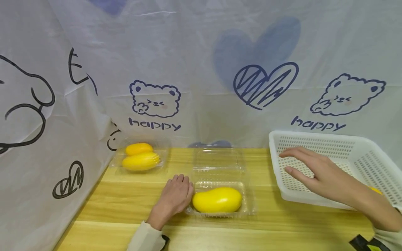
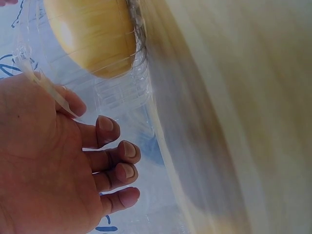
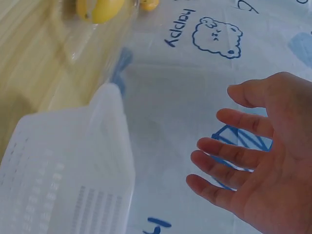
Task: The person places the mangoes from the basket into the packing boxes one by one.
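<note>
A clear plastic clamshell box (image 1: 220,174) stands with its lid up at the middle of the table. One yellow mango (image 1: 217,199) lies in its base. At the box's left edge my left hand (image 1: 177,193) touches the plastic. The left wrist view shows this left hand (image 2: 53,156) with loosely bent fingers, the box's thin rim crossing its thumb. My right hand (image 1: 320,170) hovers over the white basket (image 1: 276,174), fingers spread and gripping nothing. In the right wrist view the right hand (image 3: 273,161) shows a bare palm. A yellow-orange thing (image 1: 376,190) in the basket is mostly hidden by the forearm.
Another clear box (image 1: 163,164) holding two yellow mangoes (image 1: 140,161) sits at the back left. A white printed cloth (image 1: 201,69) hangs behind the table and along its left side. The wooden table (image 1: 119,216) reaches to the cloth.
</note>
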`<state>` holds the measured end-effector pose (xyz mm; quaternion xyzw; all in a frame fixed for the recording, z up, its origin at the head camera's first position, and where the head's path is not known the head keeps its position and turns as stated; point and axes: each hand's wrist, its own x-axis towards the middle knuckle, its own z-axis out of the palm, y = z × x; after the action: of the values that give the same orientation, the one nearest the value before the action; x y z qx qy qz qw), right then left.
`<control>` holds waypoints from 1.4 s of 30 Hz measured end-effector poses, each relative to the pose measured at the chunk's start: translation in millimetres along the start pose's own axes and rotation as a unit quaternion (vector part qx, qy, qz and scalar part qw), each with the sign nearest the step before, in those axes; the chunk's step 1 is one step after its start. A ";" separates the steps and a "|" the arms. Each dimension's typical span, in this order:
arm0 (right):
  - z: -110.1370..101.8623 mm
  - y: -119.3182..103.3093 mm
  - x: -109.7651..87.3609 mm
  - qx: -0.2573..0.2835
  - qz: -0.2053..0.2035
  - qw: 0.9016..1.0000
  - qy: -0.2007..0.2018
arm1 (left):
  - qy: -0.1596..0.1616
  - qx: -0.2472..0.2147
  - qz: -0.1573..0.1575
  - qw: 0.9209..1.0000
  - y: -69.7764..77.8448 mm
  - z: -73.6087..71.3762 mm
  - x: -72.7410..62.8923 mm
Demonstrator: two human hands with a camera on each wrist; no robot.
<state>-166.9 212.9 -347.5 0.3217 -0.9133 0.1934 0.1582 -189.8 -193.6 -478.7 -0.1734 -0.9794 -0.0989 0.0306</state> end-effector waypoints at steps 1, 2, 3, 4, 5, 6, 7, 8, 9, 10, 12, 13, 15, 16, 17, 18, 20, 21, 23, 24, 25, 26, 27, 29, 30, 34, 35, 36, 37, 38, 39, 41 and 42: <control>-1.2 2.2 -2.8 -0.005 0.003 1.000 -0.001 | 0.001 0.000 0.000 1.000 -0.3 -0.2 0.1; -2.3 4.5 -5.6 -0.007 0.008 1.000 -0.004 | 0.001 0.001 0.000 1.000 -0.5 -0.5 0.2; -3.1 6.5 -8.1 -0.010 0.017 1.000 -0.005 | 0.002 0.001 0.000 1.000 -0.7 -0.7 0.2; -3.9 8.8 -10.3 -0.013 0.021 1.000 -0.007 | 0.002 0.001 0.000 1.000 -0.9 -0.8 0.2; -4.7 11.2 -12.1 -0.018 0.025 0.999 -0.007 | 0.002 0.000 0.000 1.000 -1.1 -0.9 0.2; -5.4 14.0 -13.7 -0.023 0.028 0.999 -0.008 | 0.001 -0.001 -0.001 1.000 -1.2 -1.0 0.1; -6.3 17.3 -15.0 -0.025 0.031 0.999 -0.008 | 0.000 -0.001 -0.001 1.000 -1.3 -1.0 0.1; -7.2 20.9 -16.3 -0.028 0.033 0.999 -0.008 | -0.001 -0.001 -0.002 1.000 -1.3 -1.1 0.0; -8.2 24.5 -17.3 -0.030 0.034 0.999 -0.007 | -0.003 -0.002 -0.002 1.000 -1.4 -1.0 0.0; -9.6 28.4 -18.3 -0.034 0.032 0.999 -0.007 | -0.004 -0.003 -0.003 1.000 -1.4 -0.9 0.0; -12.7 36.0 -21.2 -0.037 0.043 0.998 -0.012 | -0.006 -0.003 -0.003 1.000 -1.2 -0.7 0.0; -14.0 39.6 -22.7 -0.037 0.050 0.998 -0.013 | -0.006 -0.004 -0.003 1.000 -1.0 -0.7 0.0; -16.3 46.1 -25.9 -0.042 0.058 0.997 -0.018 | -0.005 -0.005 -0.002 1.000 -0.8 -0.2 0.0; -17.3 48.9 -27.6 -0.047 0.061 0.997 -0.020 | -0.003 -0.005 -0.001 1.000 -0.4 -0.4 0.0; -18.0 51.4 -29.3 -0.050 0.065 0.996 -0.023 | -0.001 -0.003 0.000 1.000 -0.3 0.1 0.1; -18.6 53.6 -30.9 -0.058 0.068 0.996 -0.026 | 0.000 -0.002 0.001 1.000 0.0 0.1 0.2; -19.6 57.3 -33.9 -0.073 0.073 0.994 -0.033 | 0.003 0.002 0.002 1.000 0.2 0.6 0.6; -20.2 58.9 -35.2 -0.079 0.075 0.993 -0.036 | 0.005 0.005 0.003 1.000 0.5 0.5 0.7; -20.6 62.2 -37.7 -0.088 0.081 0.992 -0.041 | 0.007 0.008 0.003 1.000 0.6 0.9 1.1; -20.7 64.1 -38.8 -0.091 0.081 0.992 -0.042 | 0.007 0.008 0.003 1.000 0.8 0.9 1.2; -20.7 65.9 -39.9 -0.092 0.082 0.991 -0.043 | 0.007 0.008 0.004 1.000 1.0 0.7 1.2; -20.8 67.9 -41.0 -0.091 0.084 0.991 -0.044 | 0.008 0.008 0.004 1.000 1.1 0.7 1.3; -20.8 70.1 -42.3 -0.093 0.085 0.991 -0.045 | 0.008 0.008 0.004 1.000 1.2 0.7 1.4; -20.9 75.0 -45.2 -0.094 0.089 0.990 -0.049 | 0.006 0.007 0.004 1.000 1.4 0.8 1.6; -21.1 78.0 -47.0 -0.095 0.091 0.990 -0.052 | 0.006 0.007 0.004 1.000 1.6 0.8 1.8; -21.6 91.3 -55.5 -0.102 0.098 0.988 -0.060 | -0.003 0.007 0.004 1.000 2.1 1.1 2.7; -21.3 95.1 -58.4 -0.105 0.102 0.987 -0.061 | -0.005 0.008 0.004 1.000 2.3 1.6 3.2; -21.1 98.9 -61.1 -0.109 0.111 0.986 -0.066 | -0.006 0.009 0.006 1.000 2.7 2.1 3.4; -21.0 102.9 -63.9 -0.114 0.121 0.983 -0.072 | -0.006 0.008 0.008 1.000 3.2 2.4 3.8; -21.0 107.2 -66.7 -0.117 0.132 0.981 -0.082 | -0.007 0.007 0.010 1.000 3.8 2.8 4.3; -21.3 111.9 -69.8 -0.119 0.139 0.979 -0.085 | -0.006 0.007 0.011 1.000 4.4 3.2 4.8; -21.2 122.3 -75.4 -0.127 0.155 0.975 -0.093 | -0.002 0.007 0.016 1.000 5.7 3.6 6.1; -21.5 127.8 -77.8 -0.129 0.158 0.974 -0.095 | 0.000 0.005 0.017 1.000 6.3 3.4 6.5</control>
<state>-188.4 355.4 -393.0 0.1668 -0.9807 0.0656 0.0780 -193.8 -184.9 -480.3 -0.1900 -0.9767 -0.0938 0.0327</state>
